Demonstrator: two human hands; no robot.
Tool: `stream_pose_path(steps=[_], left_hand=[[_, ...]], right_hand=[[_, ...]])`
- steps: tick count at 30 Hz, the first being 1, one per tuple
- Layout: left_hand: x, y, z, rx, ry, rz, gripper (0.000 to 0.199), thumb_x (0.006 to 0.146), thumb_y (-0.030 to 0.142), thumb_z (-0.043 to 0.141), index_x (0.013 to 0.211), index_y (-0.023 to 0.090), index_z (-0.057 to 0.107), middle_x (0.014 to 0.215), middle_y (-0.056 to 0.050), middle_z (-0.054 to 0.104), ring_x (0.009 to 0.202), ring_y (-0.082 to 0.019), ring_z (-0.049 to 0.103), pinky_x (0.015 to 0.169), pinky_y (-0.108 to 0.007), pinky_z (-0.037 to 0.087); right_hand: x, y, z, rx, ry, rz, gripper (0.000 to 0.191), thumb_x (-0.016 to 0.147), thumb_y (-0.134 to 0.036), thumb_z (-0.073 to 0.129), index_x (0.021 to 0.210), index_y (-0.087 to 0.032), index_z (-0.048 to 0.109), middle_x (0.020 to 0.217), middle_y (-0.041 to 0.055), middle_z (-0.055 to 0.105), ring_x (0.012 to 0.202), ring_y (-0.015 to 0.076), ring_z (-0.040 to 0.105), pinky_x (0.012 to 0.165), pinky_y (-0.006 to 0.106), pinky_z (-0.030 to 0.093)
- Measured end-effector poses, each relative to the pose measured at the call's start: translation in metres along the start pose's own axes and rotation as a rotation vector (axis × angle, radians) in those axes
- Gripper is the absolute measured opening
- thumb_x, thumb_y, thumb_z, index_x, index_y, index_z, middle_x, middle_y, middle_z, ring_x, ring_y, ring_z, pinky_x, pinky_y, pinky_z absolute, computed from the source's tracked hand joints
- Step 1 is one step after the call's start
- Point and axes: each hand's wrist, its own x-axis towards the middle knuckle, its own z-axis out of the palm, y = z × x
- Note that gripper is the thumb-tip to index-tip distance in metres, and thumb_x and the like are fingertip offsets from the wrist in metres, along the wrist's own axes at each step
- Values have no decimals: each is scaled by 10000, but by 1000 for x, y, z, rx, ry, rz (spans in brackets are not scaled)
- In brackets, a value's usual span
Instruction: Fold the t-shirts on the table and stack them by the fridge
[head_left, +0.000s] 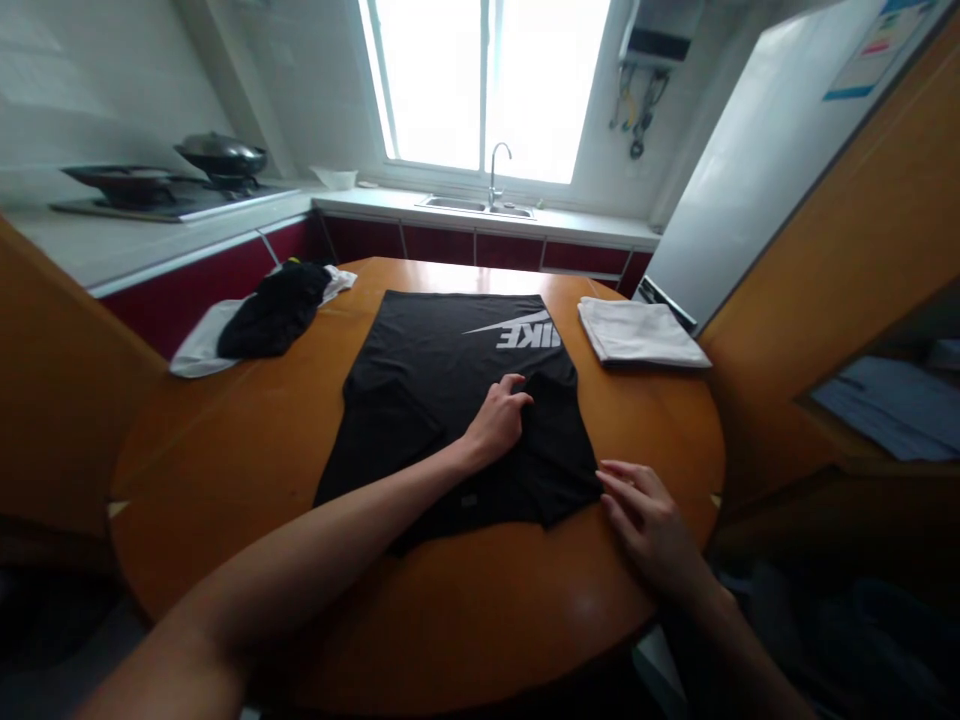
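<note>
A black shirt (pixel 420 350) of smooth, thin-looking cloth lies spread beneath the left hand (pixel 501 418) and just left of the right hand (pixel 649 520). Its broad, flat body runs away beyond both hands; a white print (pixel 523 331) sits past the left hand's fingers, its last letter cut off at the shirt's edge. The left hand's fingers are bent against the cloth beside a raised fold; whether they pinch it I cannot tell. The right hand's fingers, loosely bent, meet the shirt's near right corner, and their grip on it is likewise unclear.

Under everything is one glossy, rounded wooden table (pixel 465 630). Beyond the right hand lies a squared, folded white cloth (pixel 641 332), its layers too blurred to count. Far to the left of the left hand, a crumpled dark garment (pixel 274 310) rests on white fabric (pixel 206 340) and partly hides it. The left forearm covers some of the shirt's near left part. Farther off, beyond the left hand, stand two pans, one under a domed lid (pixel 219 143).
</note>
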Motion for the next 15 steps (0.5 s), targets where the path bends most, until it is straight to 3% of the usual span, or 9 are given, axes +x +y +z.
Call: stream_pose_path(steps=[4, 7, 11, 15], left_hand=[[0, 11, -6, 39, -13, 98, 306, 924, 115, 519, 1129, 186, 736, 1485, -100, 501, 1320, -281, 493, 1108, -486, 448], [-1, 20, -8, -28, -154, 240, 323, 974, 180, 505, 1240, 191, 686, 1493, -93, 518, 1394, -248, 453, 1174, -464, 369], [-6, 32, -13, -90, -414, 444, 413, 1027, 339, 490, 1424, 242, 545, 1565, -60, 438, 1499, -240, 296, 1235, -488, 233], [-10, 39, -22, -168, -573, 558, 500, 1022, 423, 501, 1503, 296, 451, 1623, -40, 325, 1527, -263, 204, 1246, -502, 175]], right_hand=[[0, -2, -4, 22, -21, -11, 290, 978, -314, 530, 1193, -256, 717, 1312, 93, 643, 1241, 285, 559, 1048, 504, 483], [15, 2, -10, 66, 93, 66, 339, 1001, -325, 467, 1227, -231, 701, 1302, 108, 651, 1232, 273, 577, 1055, 485, 485], [64, 21, -13, 51, 117, 114, 443, 982, -287, 432, 1370, -175, 615, 1387, 129, 608, 1304, 266, 544, 1142, 473, 415], [130, 48, 2, 27, -67, 7, 518, 972, -215, 349, 1446, -127, 541, 1517, 131, 493, 1438, 224, 408, 1219, 418, 298]])
